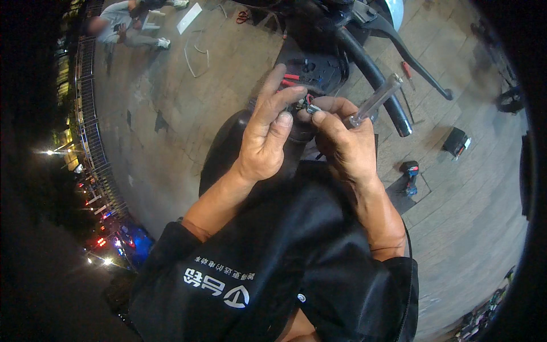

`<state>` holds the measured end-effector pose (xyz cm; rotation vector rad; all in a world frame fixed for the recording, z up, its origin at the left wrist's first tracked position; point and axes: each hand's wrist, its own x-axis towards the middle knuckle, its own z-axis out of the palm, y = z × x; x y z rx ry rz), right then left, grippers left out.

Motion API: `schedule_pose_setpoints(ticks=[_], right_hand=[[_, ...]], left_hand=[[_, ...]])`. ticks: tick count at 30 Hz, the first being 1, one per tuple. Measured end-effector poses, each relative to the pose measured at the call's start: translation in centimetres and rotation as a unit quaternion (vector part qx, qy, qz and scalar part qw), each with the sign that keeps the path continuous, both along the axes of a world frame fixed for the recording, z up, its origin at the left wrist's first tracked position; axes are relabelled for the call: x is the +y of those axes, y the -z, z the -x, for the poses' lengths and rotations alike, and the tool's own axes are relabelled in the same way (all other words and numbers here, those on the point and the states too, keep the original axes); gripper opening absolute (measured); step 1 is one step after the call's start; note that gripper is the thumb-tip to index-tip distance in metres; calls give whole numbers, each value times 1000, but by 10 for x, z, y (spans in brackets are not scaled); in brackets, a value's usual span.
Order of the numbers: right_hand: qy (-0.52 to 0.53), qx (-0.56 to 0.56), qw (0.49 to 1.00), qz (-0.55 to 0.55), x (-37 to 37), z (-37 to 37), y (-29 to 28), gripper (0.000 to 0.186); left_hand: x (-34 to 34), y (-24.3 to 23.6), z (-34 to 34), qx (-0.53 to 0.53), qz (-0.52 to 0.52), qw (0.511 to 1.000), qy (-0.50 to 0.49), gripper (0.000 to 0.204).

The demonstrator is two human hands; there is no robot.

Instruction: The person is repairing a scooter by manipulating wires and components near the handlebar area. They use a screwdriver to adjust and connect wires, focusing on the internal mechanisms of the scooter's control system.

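Observation:
My left hand [265, 134] is closed on a small bundle of wires [302, 102], index finger raised, with part of the bundle hidden by my fingers. My right hand [347, 137] pinches a small pale connector [313, 109] between thumb and forefinger, just right of my left thumb. A tool with a long clear handle [379, 97] sticks up from within the same right hand; its lower end is hidden. Red items [290, 77] lie behind my left fingers on a dark scooter deck [325, 74], and a dark seat or panel [228, 142] is beneath my hands.
A handlebar [387, 108] and lever arch over the right side. A power drill [410, 176], black box [456, 142], red-handled screwdriver [407, 70], scissors [242, 17] and white sheet [189, 17] lie on the paving. Another person [125, 31] sits at upper left. A railing [85, 119] runs along the left.

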<state>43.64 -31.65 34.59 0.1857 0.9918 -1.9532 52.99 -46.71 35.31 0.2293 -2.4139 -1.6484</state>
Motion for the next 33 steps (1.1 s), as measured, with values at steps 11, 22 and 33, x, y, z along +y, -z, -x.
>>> schedule_pose_setpoints(ticks=[11, 22, 33], right_hand=[[52, 357, 926, -116, -5, -14, 3, 14], [97, 378, 907, -155, -13, -7, 3, 18], [65, 569, 789, -223, -31, 24, -9, 19]], left_hand=[[4, 9, 0, 35, -207, 978, -7, 56], [9, 13, -1, 20, -257, 966, -23, 50], [9, 25, -5, 40, -186, 981, -39, 49]])
